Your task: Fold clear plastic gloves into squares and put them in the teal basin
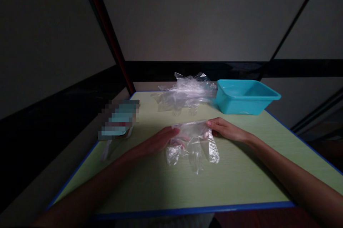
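Observation:
Between my two hands hangs a clear disposable plastic glove [197,145], its cuff edge stretched level at the top and its finger parts drooping downward. At the cuff's left corner my left hand [164,138] pinches the film; some of its fingers show blurred through the plastic. The right corner is gripped by my right hand [223,128], thumb on top. Just beyond the hands lies a crumpled heap of clear plastic gloves [187,92] on the table.
A turquoise plastic basin [241,104] stands at the back right of the pale green table [171,194], which has a blue edge. At the left edge rests a pixelated object [119,119]. Grey panels [193,17] rise behind the table.

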Tool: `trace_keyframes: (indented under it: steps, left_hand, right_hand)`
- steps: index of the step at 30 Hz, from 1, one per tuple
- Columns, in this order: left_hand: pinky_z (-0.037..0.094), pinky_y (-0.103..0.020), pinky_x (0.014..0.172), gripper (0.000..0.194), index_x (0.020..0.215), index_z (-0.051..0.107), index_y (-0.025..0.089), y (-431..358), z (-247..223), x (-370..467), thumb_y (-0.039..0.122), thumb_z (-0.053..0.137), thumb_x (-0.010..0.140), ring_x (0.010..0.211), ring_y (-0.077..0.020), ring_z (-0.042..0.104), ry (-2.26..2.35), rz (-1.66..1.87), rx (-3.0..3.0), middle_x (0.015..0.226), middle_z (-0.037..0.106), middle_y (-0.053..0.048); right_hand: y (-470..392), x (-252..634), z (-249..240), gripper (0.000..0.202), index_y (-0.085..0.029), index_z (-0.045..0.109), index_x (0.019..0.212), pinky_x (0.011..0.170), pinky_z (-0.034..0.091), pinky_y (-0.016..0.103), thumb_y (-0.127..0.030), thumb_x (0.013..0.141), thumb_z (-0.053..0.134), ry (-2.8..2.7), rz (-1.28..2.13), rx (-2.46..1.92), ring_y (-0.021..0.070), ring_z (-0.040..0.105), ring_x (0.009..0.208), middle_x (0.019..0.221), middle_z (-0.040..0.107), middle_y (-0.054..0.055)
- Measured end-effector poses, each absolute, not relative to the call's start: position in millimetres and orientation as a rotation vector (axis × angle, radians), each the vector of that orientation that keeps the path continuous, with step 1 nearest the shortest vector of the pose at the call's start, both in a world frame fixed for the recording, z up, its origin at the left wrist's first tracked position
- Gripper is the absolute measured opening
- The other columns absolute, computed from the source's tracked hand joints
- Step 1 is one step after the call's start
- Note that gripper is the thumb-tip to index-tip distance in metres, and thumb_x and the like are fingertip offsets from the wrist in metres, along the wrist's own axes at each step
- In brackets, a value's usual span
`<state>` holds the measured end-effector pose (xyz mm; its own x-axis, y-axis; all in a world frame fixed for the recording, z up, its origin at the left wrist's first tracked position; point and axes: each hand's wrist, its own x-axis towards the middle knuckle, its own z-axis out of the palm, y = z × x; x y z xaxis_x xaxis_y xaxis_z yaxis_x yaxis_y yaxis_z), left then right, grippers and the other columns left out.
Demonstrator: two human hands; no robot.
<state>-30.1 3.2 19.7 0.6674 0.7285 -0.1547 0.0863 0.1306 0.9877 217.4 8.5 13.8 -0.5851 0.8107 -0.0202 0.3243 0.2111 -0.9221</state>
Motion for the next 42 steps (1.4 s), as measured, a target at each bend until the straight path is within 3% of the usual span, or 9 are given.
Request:
trace_keyframes:
  steps: [5, 11, 20, 29, 42]
  left_hand:
    - [0.045, -0.036, 0.075, 0.05, 0.093, 0.058, 0.01, -6.0, 25.8, -26.0, 0.052, 0.06, 0.066, 0.068, -0.0207, 0.063, 0.831, 0.514, 1.19, 0.083, 0.067, -0.01]
    - [0.046, -0.032, 0.066, 0.039, 0.085, 0.058, 0.011, -9.5, 25.6, -21.5, 0.044, 0.062, 0.064, 0.068, -0.0195, 0.062, 0.942, 0.589, 1.107, 0.074, 0.064, -0.007]
    - [0.04, -0.024, 0.055, 0.037, 0.084, 0.06, 0.012, -0.6, 21.7, -26.6, 0.046, 0.052, 0.07, 0.07, -0.0172, 0.057, 1.109, 0.615, 1.487, 0.081, 0.062, -0.006]
    - [0.038, -0.024, 0.056, 0.032, 0.074, 0.06, 0.012, 11.5, 19.9, -31.6, 0.04, 0.046, 0.073, 0.062, -0.0157, 0.054, 1.195, 0.768, 1.832, 0.065, 0.059, -0.001]
    - [0.043, -0.024, 0.062, 0.021, 0.07, 0.061, 0.014, 24.7, 14.1, -35.8, 0.034, 0.055, 0.066, 0.067, -0.0163, 0.057, 1.236, 0.914, 1.81, 0.069, 0.063, -0.003]
  right_hand:
    - [5.6, 214.4, 18.5, 0.05, -0.011, 0.057, 0.066, 0.047, 0.025, 0.024, -0.051, 0.086, 0.034, -2.01, 1.442, -1.004, 0.0089, 0.037, 0.05, 0.058, 0.053, 0.002]
    - [3.7, 211.4, 19.6, 0.056, -0.011, 0.057, 0.06, 0.044, 0.024, 0.023, -0.053, 0.086, 0.033, -2.06, 1.353, -1.091, 0.0071, 0.033, 0.044, 0.047, 0.042, -0.003]
    - [3.2, 213.1, 17.4, 0.051, -0.014, 0.048, 0.059, 0.041, 0.024, 0.022, -0.056, 0.084, 0.032, -2.025, 1.37, -1.137, 0.0066, 0.034, 0.042, 0.047, 0.042, -0.003]
    - [5.2, 212.8, 18.5, 0.05, -0.014, 0.049, 0.061, 0.043, 0.025, 0.022, -0.055, 0.085, 0.033, -2.041, 1.342, -1.136, 0.0066, 0.036, 0.044, 0.05, 0.042, -0.003]
    - [13.7, 224.9, 18.2, 0.035, -0.012, 0.054, 0.073, 0.04, 0.024, 0.02, -0.046, 0.077, 0.053, -1.981, 1.262, -1.181, 0.0052, 0.036, 0.044, 0.054, 0.047, -0.003]
